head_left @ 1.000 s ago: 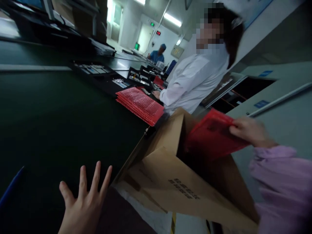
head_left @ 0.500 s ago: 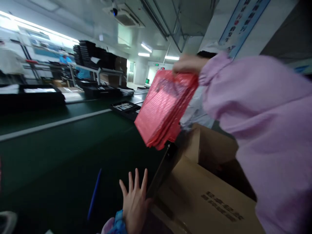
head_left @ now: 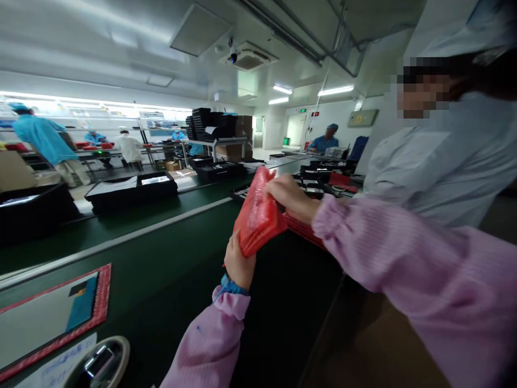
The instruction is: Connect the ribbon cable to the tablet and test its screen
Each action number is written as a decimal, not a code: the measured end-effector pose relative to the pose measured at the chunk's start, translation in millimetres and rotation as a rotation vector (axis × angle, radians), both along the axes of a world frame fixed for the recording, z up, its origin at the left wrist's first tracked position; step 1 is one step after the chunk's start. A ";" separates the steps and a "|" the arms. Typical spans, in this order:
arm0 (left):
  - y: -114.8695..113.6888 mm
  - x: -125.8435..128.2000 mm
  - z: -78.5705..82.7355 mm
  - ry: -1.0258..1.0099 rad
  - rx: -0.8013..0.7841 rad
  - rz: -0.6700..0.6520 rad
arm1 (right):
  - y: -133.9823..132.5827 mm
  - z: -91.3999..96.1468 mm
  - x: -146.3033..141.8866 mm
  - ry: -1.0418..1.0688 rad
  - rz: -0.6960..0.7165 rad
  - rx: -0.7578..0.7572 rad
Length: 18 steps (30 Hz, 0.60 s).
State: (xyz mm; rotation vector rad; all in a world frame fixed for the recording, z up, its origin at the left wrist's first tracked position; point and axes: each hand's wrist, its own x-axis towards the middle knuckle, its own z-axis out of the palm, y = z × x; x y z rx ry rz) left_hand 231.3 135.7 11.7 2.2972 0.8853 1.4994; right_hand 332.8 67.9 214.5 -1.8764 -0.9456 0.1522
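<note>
A stack of red bubble-wrap bags is held up over the dark green belt. My right hand is closed on its upper edge. My left hand wraps round the lower left end, its thumb side against the bags. More red bags lie in a pile on the belt below my right forearm, which hides part of them. At the lower left, a flat grey panel with a blue end rests on a red bubble-wrap bag.
A tape roll and a handwritten paper lie at the near left. Black trays line the far side of the belt. A co-worker in a white coat stands close on the right. A cardboard box sits below my right arm.
My left hand has risen from lying spread near the box and gripped the bags. The bags have come lower in front of me and tilted. The view has turned left.
</note>
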 end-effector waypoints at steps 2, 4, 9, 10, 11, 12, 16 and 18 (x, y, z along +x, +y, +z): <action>11.9 -3.7 -5.5 0.079 0.122 -0.081 | -29.2 -13.6 5.5 0.058 0.000 0.023; 22.8 -7.5 -10.3 0.183 0.252 -0.179 | -55.7 -32.9 12.2 0.128 -0.026 0.040; 34.7 -6.5 -27.1 0.462 0.518 -0.344 | -103.9 -91.4 25.6 0.306 -0.133 -0.001; 34.0 -5.3 -30.7 0.514 0.558 -0.362 | -111.6 -103.2 27.0 0.337 -0.154 -0.028; 32.4 -4.2 -34.0 0.565 0.594 -0.377 | -118.6 -115.0 28.0 0.368 -0.171 -0.060; 30.1 -3.3 -36.7 0.615 0.624 -0.388 | -124.8 -126.9 28.4 0.401 -0.184 -0.098; 17.0 -2.0 -41.3 0.807 0.714 -0.405 | -137.9 -168.3 23.8 0.577 -0.155 -0.306; 9.8 -1.5 -38.1 0.891 0.746 -0.393 | -138.6 -174.0 20.2 0.695 -0.081 -0.430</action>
